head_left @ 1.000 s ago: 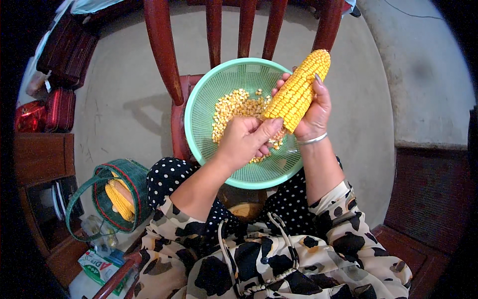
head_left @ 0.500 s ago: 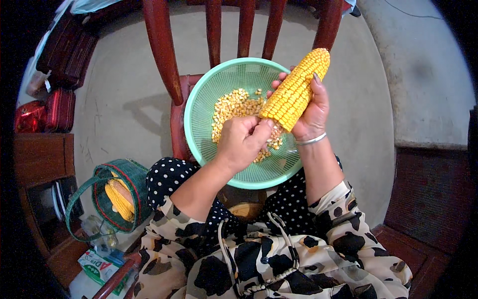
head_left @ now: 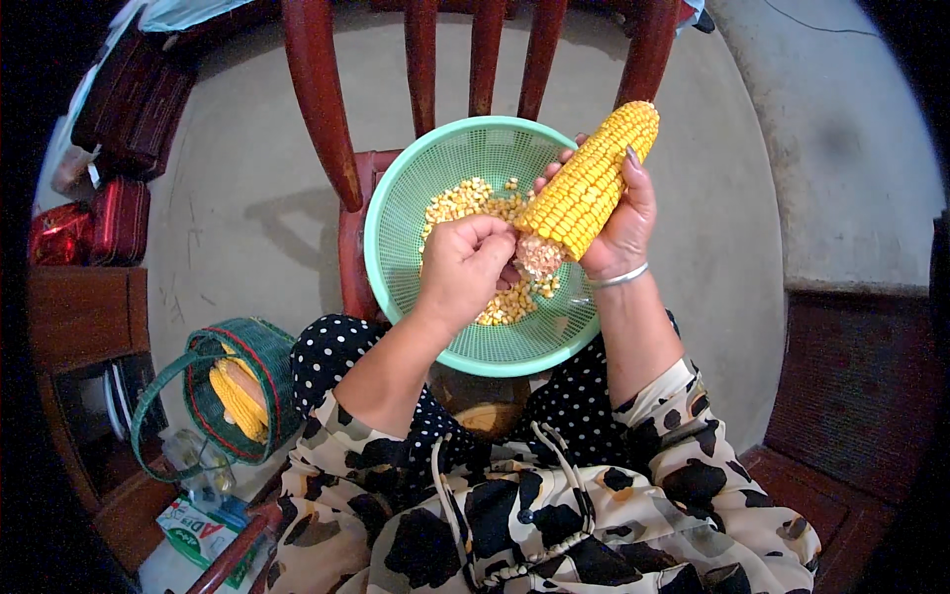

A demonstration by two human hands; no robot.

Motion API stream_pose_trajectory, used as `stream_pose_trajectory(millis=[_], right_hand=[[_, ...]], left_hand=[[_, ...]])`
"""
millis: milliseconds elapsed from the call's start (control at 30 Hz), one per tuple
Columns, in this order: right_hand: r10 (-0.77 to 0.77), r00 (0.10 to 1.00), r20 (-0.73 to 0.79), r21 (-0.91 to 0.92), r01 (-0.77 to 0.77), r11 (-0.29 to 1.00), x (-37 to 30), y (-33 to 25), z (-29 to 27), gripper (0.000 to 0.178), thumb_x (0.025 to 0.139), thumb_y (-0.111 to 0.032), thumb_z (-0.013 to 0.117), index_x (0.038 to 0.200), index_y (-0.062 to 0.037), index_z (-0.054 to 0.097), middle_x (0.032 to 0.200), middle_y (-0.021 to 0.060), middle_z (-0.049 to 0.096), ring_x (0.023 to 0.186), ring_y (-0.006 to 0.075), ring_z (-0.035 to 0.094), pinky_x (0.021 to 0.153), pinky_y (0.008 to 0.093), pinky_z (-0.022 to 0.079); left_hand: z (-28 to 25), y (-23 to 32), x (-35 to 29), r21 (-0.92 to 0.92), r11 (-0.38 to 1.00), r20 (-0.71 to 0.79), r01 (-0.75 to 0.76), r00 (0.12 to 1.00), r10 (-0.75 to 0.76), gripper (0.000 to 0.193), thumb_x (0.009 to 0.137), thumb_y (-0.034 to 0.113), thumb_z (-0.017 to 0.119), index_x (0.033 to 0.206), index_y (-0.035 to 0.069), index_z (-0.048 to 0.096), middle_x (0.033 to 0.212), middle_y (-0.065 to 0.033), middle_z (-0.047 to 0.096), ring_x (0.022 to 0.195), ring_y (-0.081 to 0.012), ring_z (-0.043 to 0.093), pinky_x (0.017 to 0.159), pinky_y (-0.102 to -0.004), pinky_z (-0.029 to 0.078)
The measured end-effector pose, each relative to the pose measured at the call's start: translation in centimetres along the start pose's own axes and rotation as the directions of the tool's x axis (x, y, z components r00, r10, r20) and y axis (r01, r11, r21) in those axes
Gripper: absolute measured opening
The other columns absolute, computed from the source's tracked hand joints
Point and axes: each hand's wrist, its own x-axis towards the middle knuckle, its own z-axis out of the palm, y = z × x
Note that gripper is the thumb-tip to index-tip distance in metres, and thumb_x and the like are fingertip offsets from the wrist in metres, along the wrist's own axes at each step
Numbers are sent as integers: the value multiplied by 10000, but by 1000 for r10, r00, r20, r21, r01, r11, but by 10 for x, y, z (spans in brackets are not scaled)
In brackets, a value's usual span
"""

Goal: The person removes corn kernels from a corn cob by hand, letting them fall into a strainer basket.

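Note:
In my right hand (head_left: 628, 218) is an ear of corn (head_left: 591, 183), tilted with its thick end toward me. My fingers and thumb wrap around its yellow rows. The lower end is stripped to a pinkish bare cob (head_left: 539, 255). My left hand (head_left: 460, 267) is curled with thumb and fingers together, just left of this bare end; what lies between its fingertips is hidden. Both hands are over a mint-green plastic colander (head_left: 378, 233). Loose corn kernels (head_left: 508, 307), yellow and pale, lie on its bottom, partly covered by my left hand.
The colander rests on a dark red wooden chair (head_left: 356, 243) with a slatted back. At left, a green woven basket (head_left: 282, 391) holds more ears of corn (head_left: 240, 401). Below it are a clear plastic bag and a carton (head_left: 198, 530). A wooden cabinet (head_left: 89, 307) stands farther left.
My left hand has drawn slightly left and down from the ear's lower end, uncovering the bare cob. The right hand keeps its hold almost unmoved.

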Motion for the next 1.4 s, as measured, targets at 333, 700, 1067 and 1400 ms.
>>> stream_pose_trajectory(millis=[333,700,1067,1400], right_hand=[[-27,998,63,-24,28,999,-1,4,2,425,785,-343,578,1053,-33,464,902,150,565,841,288,580,785,466,485],[-1,998,70,40,-1,999,-1,0,-2,428,785,-356,575,1053,-39,474,912,146,561,835,285,577,775,461,489],[-37,999,28,-156,41,987,-1,1,0,467,774,-366,573,1073,-24,461,932,145,539,866,285,557,813,462,463],[-34,999,17,-39,35,999,-1,-2,1,469,763,-379,585,1034,-15,467,925,145,536,850,284,559,796,459,472]], left_hand=[[1,9,-3,29,979,131,203,970,-205,423,872,399,499,885,-9,605,764,-68,612,570,-101,577,495,-222,505],[6,-2,-3,-32,993,215,109,972,-100,358,879,352,523,863,0,583,752,-60,606,594,-108,585,555,-236,517],[-2,5,-3,532,809,122,-251,968,221,287,814,156,496,618,-41,568,503,-117,535,436,-199,545,444,-318,423],[-1,2,2,110,993,-69,-44,996,52,240,849,171,504,787,-34,612,654,-61,604,523,-103,570,456,-211,467]])
